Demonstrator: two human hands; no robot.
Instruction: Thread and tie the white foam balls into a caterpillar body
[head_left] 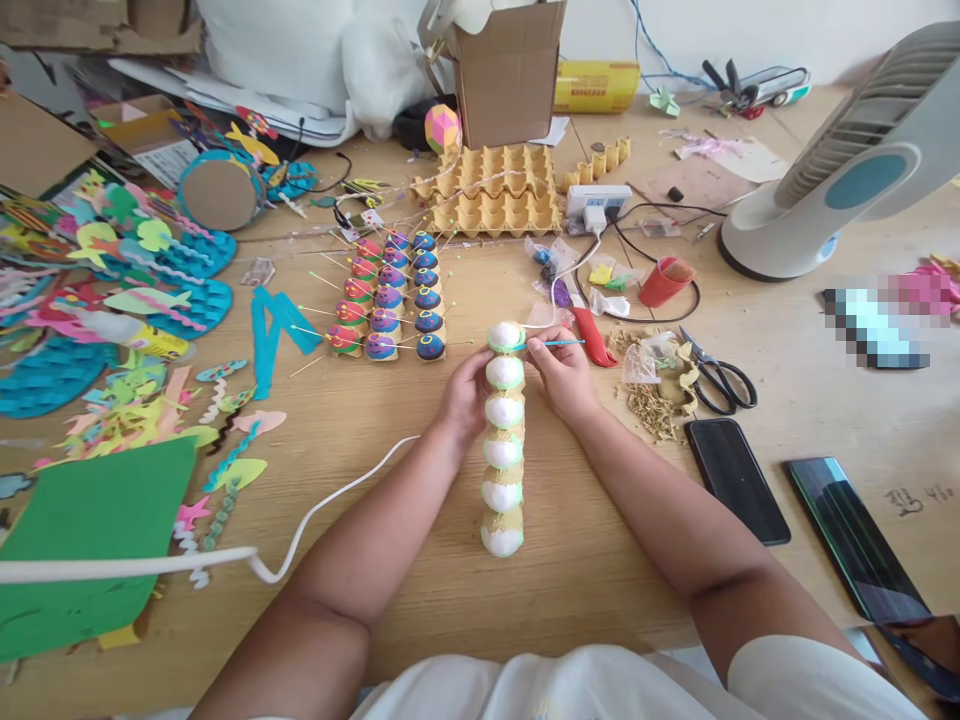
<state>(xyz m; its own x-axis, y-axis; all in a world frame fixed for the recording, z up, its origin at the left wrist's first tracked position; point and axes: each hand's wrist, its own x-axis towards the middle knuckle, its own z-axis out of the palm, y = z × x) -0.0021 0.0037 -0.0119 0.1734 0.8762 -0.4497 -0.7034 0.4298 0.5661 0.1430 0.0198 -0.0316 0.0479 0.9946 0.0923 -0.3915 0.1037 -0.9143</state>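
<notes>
A strip of egg-carton cups [503, 440] painted white, with green rims on the far ones, lies lengthwise on the wooden table [420, 590]. My left hand [465, 392] grips its left side near the far end, fingers curled round it. My right hand [561, 372] pinches a thin blue-handled brush [559, 343], its tip touching the rim of the farthest cup.
Painted carton rows with sticks [390, 300] stand behind. Blank egg trays [491, 190], a cardboard box [508, 70], a power strip [598, 203], a red cup [664, 281], scissors [716, 375], two phones [737, 480], a fan [847, 160], foam shapes [112, 300], a green sheet [82, 540], a white cable [300, 520].
</notes>
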